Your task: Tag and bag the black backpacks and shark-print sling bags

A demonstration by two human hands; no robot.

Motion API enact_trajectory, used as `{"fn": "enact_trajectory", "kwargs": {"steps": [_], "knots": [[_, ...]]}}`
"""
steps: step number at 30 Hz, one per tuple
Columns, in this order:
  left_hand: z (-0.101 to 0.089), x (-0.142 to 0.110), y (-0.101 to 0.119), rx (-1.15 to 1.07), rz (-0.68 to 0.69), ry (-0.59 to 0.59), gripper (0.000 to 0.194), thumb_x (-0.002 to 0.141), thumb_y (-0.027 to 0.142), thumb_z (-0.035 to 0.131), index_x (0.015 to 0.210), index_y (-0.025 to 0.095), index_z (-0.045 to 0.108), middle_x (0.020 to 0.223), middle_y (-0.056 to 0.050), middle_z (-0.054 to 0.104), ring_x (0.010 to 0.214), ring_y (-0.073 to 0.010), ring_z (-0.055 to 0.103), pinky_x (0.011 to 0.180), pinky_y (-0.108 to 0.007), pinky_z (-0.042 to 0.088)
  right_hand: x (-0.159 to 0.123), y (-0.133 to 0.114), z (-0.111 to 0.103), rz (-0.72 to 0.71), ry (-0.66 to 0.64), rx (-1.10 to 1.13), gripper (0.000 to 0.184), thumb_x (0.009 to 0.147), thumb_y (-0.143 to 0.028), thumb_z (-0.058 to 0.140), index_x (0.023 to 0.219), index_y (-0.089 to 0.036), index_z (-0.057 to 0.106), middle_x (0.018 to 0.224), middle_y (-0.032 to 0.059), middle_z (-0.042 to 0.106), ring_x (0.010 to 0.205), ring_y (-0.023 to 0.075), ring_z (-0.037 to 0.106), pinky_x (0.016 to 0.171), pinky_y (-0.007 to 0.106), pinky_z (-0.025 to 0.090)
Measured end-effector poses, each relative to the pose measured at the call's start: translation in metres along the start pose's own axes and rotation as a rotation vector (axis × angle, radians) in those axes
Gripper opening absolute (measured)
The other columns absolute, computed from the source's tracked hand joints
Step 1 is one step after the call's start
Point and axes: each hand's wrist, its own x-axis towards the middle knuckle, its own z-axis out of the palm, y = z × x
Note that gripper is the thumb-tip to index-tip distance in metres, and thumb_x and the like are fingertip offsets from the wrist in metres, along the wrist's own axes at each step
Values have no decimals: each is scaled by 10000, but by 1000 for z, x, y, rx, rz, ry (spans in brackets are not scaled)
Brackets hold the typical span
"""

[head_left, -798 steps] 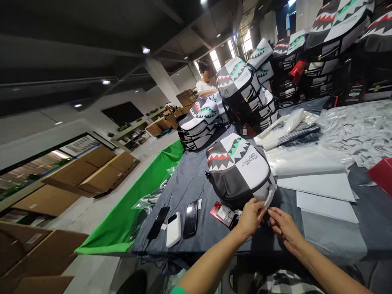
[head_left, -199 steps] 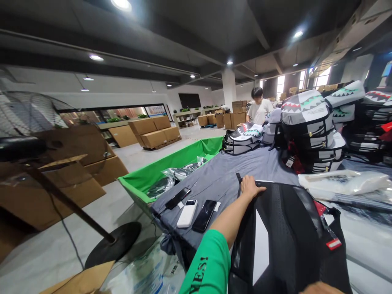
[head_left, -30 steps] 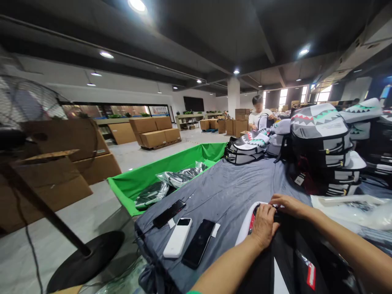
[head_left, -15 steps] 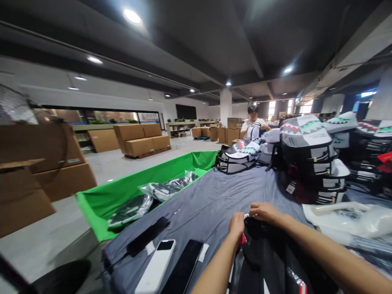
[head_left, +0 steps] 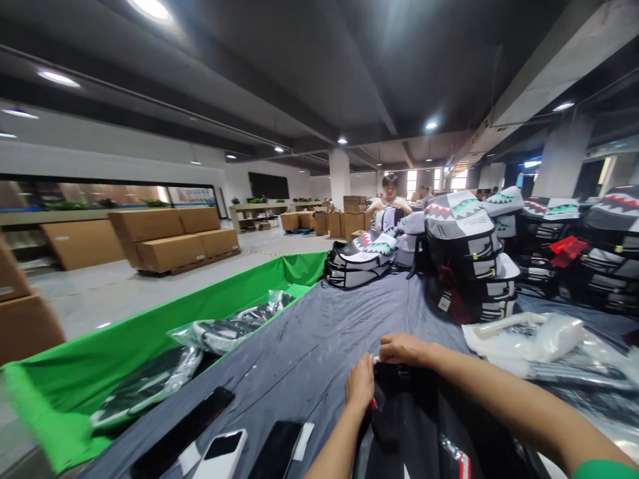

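**Black backpack [head_left: 417, 419] up close, more room ahead than to the sides**

So the backpack sits on the near part of the desk [head_left: 314, 352], right in front of the person, and its lower end runs out of view. Left hand [head_left: 360, 380] is at its top left, right hand [head_left: 403, 349] just beside it along the top edge. Grip on both looks pinched closed on that edge, with a bit of white showing between them, too small to make out. There's a red-and-white label [head_left: 464, 464] lower down the bag.

Best room is straight ahead: a wide stretch of grey cloth runs up to the small pile [head_left: 359, 263] and the taller stack [head_left: 464, 266] of backpacks. Right side is tighter, with clear plastic packaging [head_left: 544, 346] near the right forearm.

On the left, a black phone [head_left: 279, 447], a white gadget [head_left: 220, 456] and a long dark phone [head_left: 186, 429] line up towards the desk's left edge, the last one nearest it. Right along that edge is a green bin [head_left: 124, 346] with plastic-wrapped bags [head_left: 150, 382] in it.
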Motion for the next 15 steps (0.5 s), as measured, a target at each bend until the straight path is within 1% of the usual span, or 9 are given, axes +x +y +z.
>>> {"fn": "enact_trajectory", "kwargs": {"steps": [2,3,5,7,9,12,14,15], "knots": [[1,0,-2,-18,17,-17,392,1055,313,308,1163,181,661,1215,-137,731,1190,-274,663,962,-331,475,0,-3,-1,5,-19,0,137,907,-104,597,1018,-152,663,1040,53,637,852,148,584,722,257,433],[1,0,-3,-26,32,-28,400,1053,304,298,1164,169,658,1224,-143,726,1202,-272,657,978,-331,472,0,-4,-3,-6,-47,3,149,885,-100,634,1018,-160,660,1036,39,638,852,144,584,718,251,432],[2,4,-6,-37,69,-53,422,1044,282,268,1155,151,653,1251,-157,713,1219,-271,649,1004,-336,465,4,-4,-9,-36,-116,10,231,817,-85,722,1014,-181,653,1022,8,639,839,133,583,685,227,418],[4,10,-12,-52,103,-69,433,1027,269,256,1139,141,654,1277,-164,701,1223,-275,647,1020,-345,463,10,-2,-14,-50,-171,10,243,797,-79,747,984,-194,643,1011,-4,639,826,127,583,639,212,398],[8,19,-21,-84,109,-45,431,999,270,265,1096,145,666,1246,-163,717,1200,-287,660,1008,-360,481,15,-1,-15,-53,-194,1,189,835,-79,712,954,-197,623,1022,0,639,841,125,589,625,209,394],[15,31,-37,-129,116,-7,405,950,321,313,988,181,692,1107,-135,769,1116,-317,697,941,-385,528,20,-3,-8,-58,-182,-32,79,939,-123,609,965,-196,592,1080,25,637,904,134,602,667,216,414],[17,35,-44,-134,144,-23,399,930,362,327,918,209,695,1022,-110,786,1061,-329,712,901,-394,545,22,-6,-3,-63,-172,-64,36,992,-177,554,980,-198,581,1091,40,640,913,147,610,680,231,425],[17,36,-46,-130,154,-33,398,924,375,329,885,216,691,992,-105,788,1041,-332,717,889,-395,549,23,-7,-1,-63,-169,-83,60,1009,-203,530,972,-199,578,1076,45,645,899,155,613,673,242,426]]}}
